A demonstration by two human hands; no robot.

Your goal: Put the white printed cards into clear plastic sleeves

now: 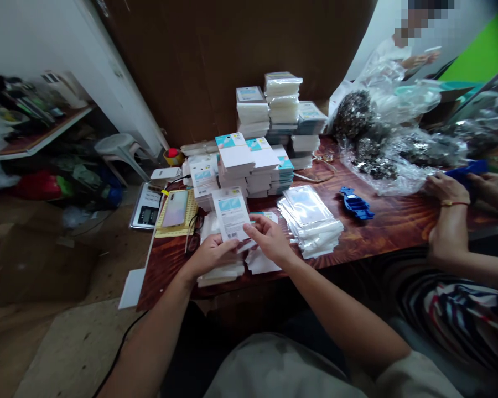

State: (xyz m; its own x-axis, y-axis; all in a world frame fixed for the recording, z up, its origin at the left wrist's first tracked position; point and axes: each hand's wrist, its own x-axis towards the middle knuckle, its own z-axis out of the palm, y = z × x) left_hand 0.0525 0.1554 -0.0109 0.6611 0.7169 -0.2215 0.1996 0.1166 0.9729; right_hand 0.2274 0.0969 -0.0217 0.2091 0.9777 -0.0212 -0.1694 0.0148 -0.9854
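Observation:
Between my two hands is a white printed packaging card (232,211) with a blue picture and a barcode. My left hand (214,252) pinches its lower left edge, thumb on top. My right hand (269,236) grips its lower right side. Whether the card sits inside a clear sleeve I cannot tell. Under my hands lie a pile of clear plastic sleeves (222,275) and some white cards (264,262). To the right is another stack of clear plastic sleeves (311,213). Stacks of printed cards (237,156) stand just beyond my hands.
Taller stacks of packed cards (283,99) rise at the back. Left are a phone (175,208), glasses (194,235) and a digital scale (145,210). A blue plastic part (356,203) and bags of dark metallic pieces (377,157) lie right, near a co-worker's hands (448,190).

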